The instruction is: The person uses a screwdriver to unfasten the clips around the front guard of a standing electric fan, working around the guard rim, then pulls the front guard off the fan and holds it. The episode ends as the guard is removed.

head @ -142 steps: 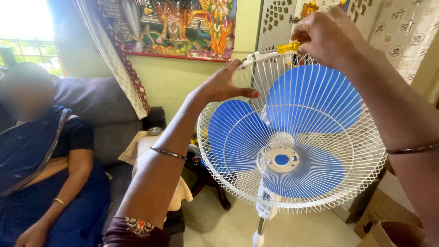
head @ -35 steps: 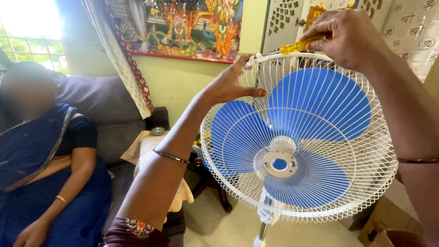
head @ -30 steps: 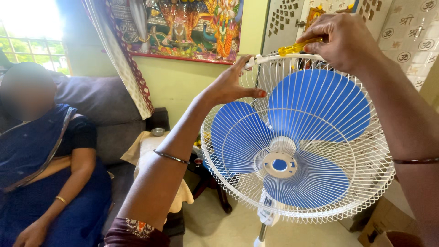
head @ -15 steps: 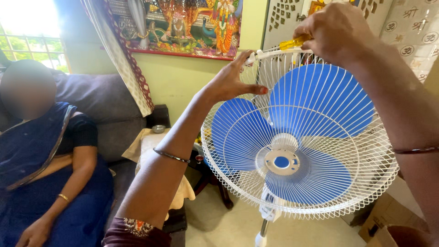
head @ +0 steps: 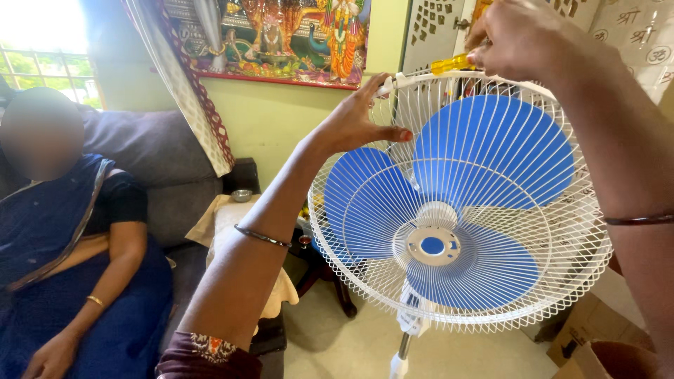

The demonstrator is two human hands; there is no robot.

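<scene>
A pedestal fan stands in front of me, with a white wire guard (head: 562, 281) and blue blades (head: 491, 151). My left hand (head: 358, 119) grips the guard's rim at the upper left, fingers hooked over the wires near a white clip. My right hand (head: 523, 35) is at the top of the guard, closed around a yellow-handled screwdriver (head: 449, 64) that points left along the rim toward that clip. The screwdriver's tip is hard to make out.
Another person in a dark blue sari (head: 63, 231) sits on a grey sofa (head: 161, 161) at the left. A small table (head: 323, 274) with cloth stands behind the fan. Cardboard boxes (head: 597, 337) lie at the lower right. A picture (head: 281, 35) hangs on the yellow wall.
The view has shifted slightly; both hands keep their hold at the top of the guard. The screwdriver stays at the rim clip with only small movements.
</scene>
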